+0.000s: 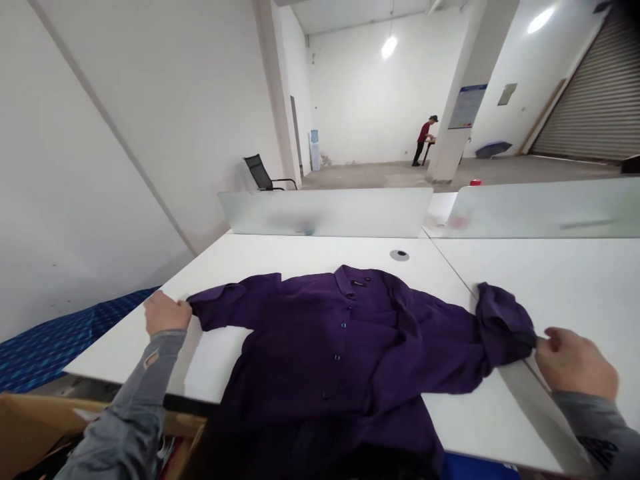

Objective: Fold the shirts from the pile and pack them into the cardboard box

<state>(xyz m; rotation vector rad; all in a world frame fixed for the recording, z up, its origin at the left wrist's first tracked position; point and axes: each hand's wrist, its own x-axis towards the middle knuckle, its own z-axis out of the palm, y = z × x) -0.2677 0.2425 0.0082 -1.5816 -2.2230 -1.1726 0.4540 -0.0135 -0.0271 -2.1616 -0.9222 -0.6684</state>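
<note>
On white desk [345, 251], purple shirt [300, 353], pale walls [360, 100]

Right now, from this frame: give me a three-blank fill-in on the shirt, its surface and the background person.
1. The bare left hand and bare right hand each pinch the end of one ____ of the dark purple button-front shirt.
2. It lies on a smooth, ____-coloured tabletop.
3. The distant standing person wears a ____ top.

Missing: sleeve; white; red.

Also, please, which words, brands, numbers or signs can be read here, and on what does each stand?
Nothing reads with certainty.
Collar label on purple shirt: too small.
Dark print on right grey sleeve: too blurred.
Poster on pillar: too small.
Wall sheet: too small.
</note>
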